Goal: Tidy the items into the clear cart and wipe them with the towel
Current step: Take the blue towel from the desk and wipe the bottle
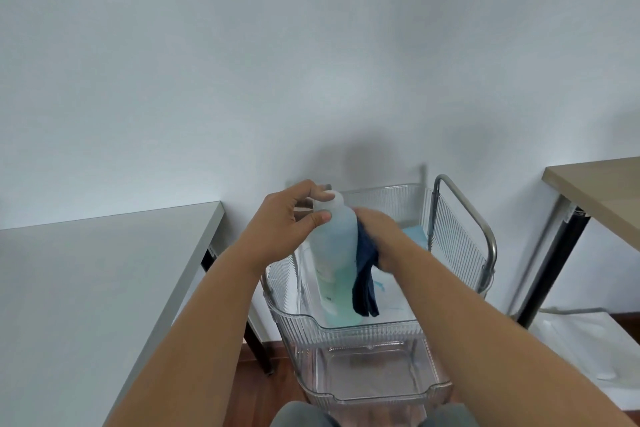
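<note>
One bottle (334, 253) upright in clear cart (346, 326) (top tier), left hand (294, 215) pinching its neck; right hand (379, 232) clutching one towel (365, 274) against it

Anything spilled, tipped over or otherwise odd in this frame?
Nothing stands out. The left hand grips the top of the pale blue-green plastic bottle, upright in the clear ribbed cart, while the right hand presses the dark blue towel against its side.

Bare forearms (194, 315), grey trousers (298, 416)

Single head-worn wide-angle view, aimed forward and down, held close above clear cart (346, 324); wall seen beyond.
</note>
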A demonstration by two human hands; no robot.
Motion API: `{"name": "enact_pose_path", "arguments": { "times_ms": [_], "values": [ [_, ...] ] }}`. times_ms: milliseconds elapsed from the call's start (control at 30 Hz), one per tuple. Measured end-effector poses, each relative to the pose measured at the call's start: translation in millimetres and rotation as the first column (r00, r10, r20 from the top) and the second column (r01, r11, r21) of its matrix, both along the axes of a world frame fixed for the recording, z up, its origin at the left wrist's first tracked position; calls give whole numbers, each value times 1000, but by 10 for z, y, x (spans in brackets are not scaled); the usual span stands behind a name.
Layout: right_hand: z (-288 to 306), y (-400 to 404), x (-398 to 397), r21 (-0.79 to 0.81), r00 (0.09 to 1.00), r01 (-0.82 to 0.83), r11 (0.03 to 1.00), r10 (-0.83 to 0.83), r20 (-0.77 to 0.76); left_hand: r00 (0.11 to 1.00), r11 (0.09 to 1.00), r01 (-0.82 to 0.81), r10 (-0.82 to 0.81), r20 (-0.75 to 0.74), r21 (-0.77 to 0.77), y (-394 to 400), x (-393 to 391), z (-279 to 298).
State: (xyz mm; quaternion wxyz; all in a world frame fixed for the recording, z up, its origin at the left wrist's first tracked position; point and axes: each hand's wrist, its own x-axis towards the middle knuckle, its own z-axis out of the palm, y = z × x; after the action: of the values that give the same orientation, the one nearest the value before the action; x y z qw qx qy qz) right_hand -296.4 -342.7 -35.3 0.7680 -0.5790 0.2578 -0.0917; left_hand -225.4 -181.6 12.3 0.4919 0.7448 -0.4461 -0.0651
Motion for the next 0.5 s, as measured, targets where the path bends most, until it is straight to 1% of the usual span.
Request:
{"name": "enact_pose_path", "arguments": {
  "times_ms": [100,167,233,300,367,433,500],
  "values": [
    [-332,213,-113,78,966,201,976,-211,150,994,997,-69,66,90,38,36,42,53],
    [-448,386,-193,94,935,246,965,-261,238,985,990,-127,119,128,56,43,54,82],
    [-457,514,-229,93,907,246,965,-263,328,974,980,-184,172,147,77,50,53,106],
    [-402,554,-235,32,878,279,960,-268,397,971,976,-204,191,145,75,68,62,115],
    [-328,534,-211,-47,863,286,957,-236,447,974,978,-199,190,123,65,96,73,125],
    [-242,475,-165,-112,863,257,960,-175,473,978,979,-191,184,101,64,120,78,132],
    [-132,387,-97,-146,888,206,968,-123,443,981,982,-179,174,85,61,129,78,128]
  ]
}}
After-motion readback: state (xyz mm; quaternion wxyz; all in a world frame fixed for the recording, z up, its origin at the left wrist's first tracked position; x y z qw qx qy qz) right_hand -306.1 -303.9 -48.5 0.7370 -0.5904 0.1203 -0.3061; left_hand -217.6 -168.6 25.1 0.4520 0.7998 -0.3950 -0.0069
